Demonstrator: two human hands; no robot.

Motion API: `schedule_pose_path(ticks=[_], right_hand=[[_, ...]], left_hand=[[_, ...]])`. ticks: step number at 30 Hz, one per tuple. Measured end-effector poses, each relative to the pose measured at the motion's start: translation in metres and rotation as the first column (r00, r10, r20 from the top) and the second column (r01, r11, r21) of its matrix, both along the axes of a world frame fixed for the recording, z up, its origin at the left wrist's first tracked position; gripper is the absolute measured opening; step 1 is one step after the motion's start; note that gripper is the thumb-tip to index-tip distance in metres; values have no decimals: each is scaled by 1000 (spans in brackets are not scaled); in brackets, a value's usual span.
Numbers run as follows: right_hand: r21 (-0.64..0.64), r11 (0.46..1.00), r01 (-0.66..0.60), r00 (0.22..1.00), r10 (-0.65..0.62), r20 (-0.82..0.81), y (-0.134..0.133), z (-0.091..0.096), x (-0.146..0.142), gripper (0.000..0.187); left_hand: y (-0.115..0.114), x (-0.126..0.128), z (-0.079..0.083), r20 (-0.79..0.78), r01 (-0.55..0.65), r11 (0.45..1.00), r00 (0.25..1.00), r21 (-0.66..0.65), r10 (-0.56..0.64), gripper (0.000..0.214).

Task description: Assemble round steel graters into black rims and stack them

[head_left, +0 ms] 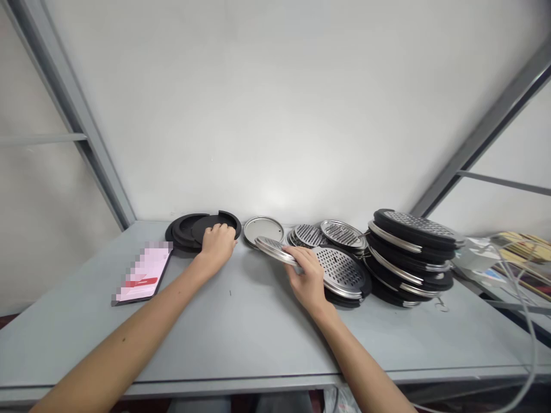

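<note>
My left hand [218, 244] rests with curled fingers on a stack of black round rubber rings [193, 228] at the back of the grey table [241, 327]. My right hand [306, 278] grips a round metal lid [272, 248], holding it tilted just above the table. Behind it a plain metal disc [263, 228] lies flat. Right of my right hand lie perforated metal discs with black rims [342, 269].
A tall leaning stack of black-rimmed perforated discs [413, 255] stands at the right. A phone [144, 274] lies at the left of the table. Papers and white cables [512, 258] sit at the far right. A white wall closes the back.
</note>
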State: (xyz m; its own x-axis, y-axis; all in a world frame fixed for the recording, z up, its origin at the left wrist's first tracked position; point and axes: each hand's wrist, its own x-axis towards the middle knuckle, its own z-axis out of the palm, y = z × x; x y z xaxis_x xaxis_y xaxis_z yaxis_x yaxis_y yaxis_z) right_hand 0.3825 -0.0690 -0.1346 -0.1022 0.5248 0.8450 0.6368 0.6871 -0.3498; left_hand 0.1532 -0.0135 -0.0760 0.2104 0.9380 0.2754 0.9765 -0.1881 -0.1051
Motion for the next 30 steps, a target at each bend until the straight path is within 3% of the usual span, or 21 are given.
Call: schedule_pose_path(ticks=[8, 15, 17, 23, 27, 30], right_hand=[[7, 1000, -17, 999, 17, -47, 0, 1, -1, 30], [34, 997, 70, 995, -68, -70, 1, 2, 0, 29], [49, 995, 89, 991, -83, -108, 1, 3, 0, 29], [-3, 989, 146, 945, -140, -297, -2, 6, 1, 22], [-59, 986, 156, 905, -167, -391, -2, 7, 2, 22], [-74, 985, 153, 894, -170, -415, -2, 8, 3, 22]], left_hand=[[-6, -8, 1, -2, 12, 1000, 1000, -9, -12, 21], [-19, -20, 9, -14, 160, 984, 987, 81, -159, 16], [-21, -27, 8, -26, 249, 961, 969, 123, -247, 16], [-33, -60, -6, -77, 643, 710, 754, 286, -652, 25], [-45, -80, -13, -36, 763, 606, 628, 226, -777, 34], [-56, -90, -19, 26, 856, 496, 498, 149, -867, 38]])
